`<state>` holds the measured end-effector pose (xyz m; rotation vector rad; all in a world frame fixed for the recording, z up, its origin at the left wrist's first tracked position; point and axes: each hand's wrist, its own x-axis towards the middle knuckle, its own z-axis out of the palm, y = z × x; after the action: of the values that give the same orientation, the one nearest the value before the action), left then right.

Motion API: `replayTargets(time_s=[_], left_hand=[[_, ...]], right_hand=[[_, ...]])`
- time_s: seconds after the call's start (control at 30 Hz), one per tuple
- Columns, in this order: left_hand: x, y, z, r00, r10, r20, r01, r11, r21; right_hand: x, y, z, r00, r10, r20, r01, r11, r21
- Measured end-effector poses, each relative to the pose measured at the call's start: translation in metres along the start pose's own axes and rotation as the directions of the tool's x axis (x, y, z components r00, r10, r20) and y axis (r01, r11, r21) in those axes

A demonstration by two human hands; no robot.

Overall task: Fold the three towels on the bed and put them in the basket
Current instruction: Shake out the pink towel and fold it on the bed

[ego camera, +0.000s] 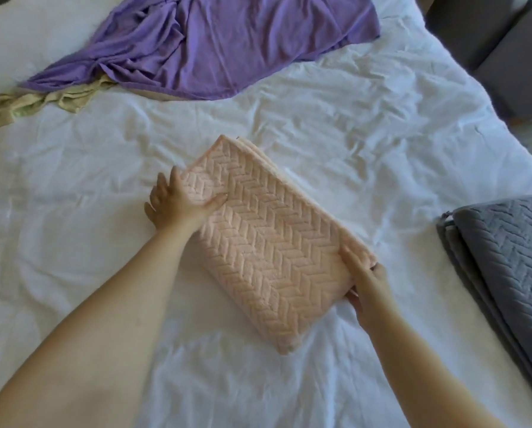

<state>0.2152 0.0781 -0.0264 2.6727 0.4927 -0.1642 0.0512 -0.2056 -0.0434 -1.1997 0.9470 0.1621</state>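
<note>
Broadly, the wide bed with its rumpled white duvet [320,134] carries everything, and no basket is in view. At the far side sprawls a large, unfolded purple cloth of thin, limp fabric [221,47], bunched into loose ridges. At the right edge lies a grey herringbone-textured towel [505,257], already folded into a flat stack of several layers. In the middle of the bed, well apart from both, sits the peach herringbone-textured towel [267,242], folded into a long thick rectangle lying diagonally, one short end toward the purple cloth and the other toward the person. A smaller crumpled yellow-green cloth [27,105] pokes out from under the purple one at the left. The left grip [178,205] is clasped on the far short end of the peach towel, thumb laid over the top and fingers dropping past the edge. The right grip [369,288] pinches the near right corner, fingers on top and thumb tucked at the side. This towel looks plush, light and soft, so it should sag and slide open if lifted by one edge. Holding both short ends with fingers under all the layers, or one more fold to make it compact, seems the surest way to carry it.
</note>
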Motion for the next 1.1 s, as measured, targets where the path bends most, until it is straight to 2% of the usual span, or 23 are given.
replayTargets(time_s=[0.07,0.13,0.23,0.3,0.37,0.43,0.5,0.53,0.57,0.63,0.7,0.73,0.8,0.9,1.0,1.03,1.1], left_hand=[[0.023,-0.002,-0.001,0.981,-0.005,0.196,0.012,0.999,-0.033],[0.034,-0.007,-0.001,0.934,0.006,0.357,0.05,0.988,-0.148],[0.034,-0.01,-0.009,0.897,0.001,0.442,0.116,0.964,-0.238],[0.021,-0.014,-0.015,0.898,-0.018,0.44,0.153,0.949,-0.274],[-0.006,-0.024,-0.02,0.901,-0.04,0.432,0.184,0.937,-0.298],[-0.042,-0.042,-0.025,0.841,-0.081,0.536,0.26,0.928,-0.268],[-0.07,-0.061,-0.018,0.755,-0.09,0.649,0.272,0.944,-0.186],[-0.077,-0.068,-0.013,0.757,-0.07,0.649,0.236,0.957,-0.171],[-0.081,-0.071,-0.007,0.798,-0.045,0.601,0.195,0.963,-0.187],[-0.076,-0.07,0.002,0.917,0.044,0.396,0.091,0.944,-0.316],[-0.065,-0.062,0.006,0.968,0.163,0.189,-0.05,0.868,-0.494],[-0.059,-0.06,0.007,0.97,0.201,0.139,-0.091,0.824,-0.56],[-0.044,-0.058,0.007,0.952,0.289,0.099,-0.182,0.799,-0.573],[-0.025,-0.054,-0.003,0.9,0.419,0.123,-0.338,0.847,-0.41],[-0.015,-0.048,-0.019,0.827,0.53,0.189,-0.475,0.838,-0.27],[-0.012,-0.045,-0.026,0.812,0.542,0.217,-0.487,0.834,-0.26],[-0.004,-0.034,-0.038,0.813,0.524,0.255,-0.449,0.842,-0.301]], right_hand=[[-0.006,0.011,0.004,0.997,0.023,0.067,-0.029,0.996,0.082],[-0.007,0.014,0.007,0.995,-0.058,0.083,0.051,0.996,0.078],[0.0,0.004,0.006,0.994,-0.113,0.016,0.112,0.993,0.029],[0.007,-0.01,-0.001,0.988,-0.147,-0.057,0.145,0.989,-0.037],[0.012,-0.028,-0.011,0.976,-0.21,-0.063,0.204,0.975,-0.091],[0.016,-0.047,-0.021,0.977,-0.212,0.009,0.21,0.964,-0.16],[0.023,-0.058,-0.028,0.986,-0.153,0.069,0.167,0.934,-0.317],[0.028,-0.06,-0.029,0.99,-0.122,0.071,0.141,0.906,-0.4],[0.031,-0.06,-0.029,0.993,-0.105,0.056,0.119,0.877,-0.465],[0.03,-0.057,-0.024,0.989,-0.145,0.003,0.124,0.839,-0.53],[0.025,-0.059,-0.018,0.965,-0.259,-0.035,0.204,0.83,-0.52],[0.023,-0.06,-0.017,0.945,-0.327,-0.026,0.265,0.809,-0.525],[0.021,-0.063,-0.015,0.896,-0.441,0.056,0.382,0.697,-0.607],[0.025,-0.069,-0.012,0.834,-0.514,0.198,0.482,0.507,-0.715],[0.033,-0.078,-0.012,0.837,-0.483,0.258,0.451,0.343,-0.824],[0.035,-0.081,-0.014,0.843,-0.467,0.265,0.443,0.327,-0.835],[0.039,-0.089,-0.017,0.865,-0.447,0.23,0.43,0.421,-0.798]])
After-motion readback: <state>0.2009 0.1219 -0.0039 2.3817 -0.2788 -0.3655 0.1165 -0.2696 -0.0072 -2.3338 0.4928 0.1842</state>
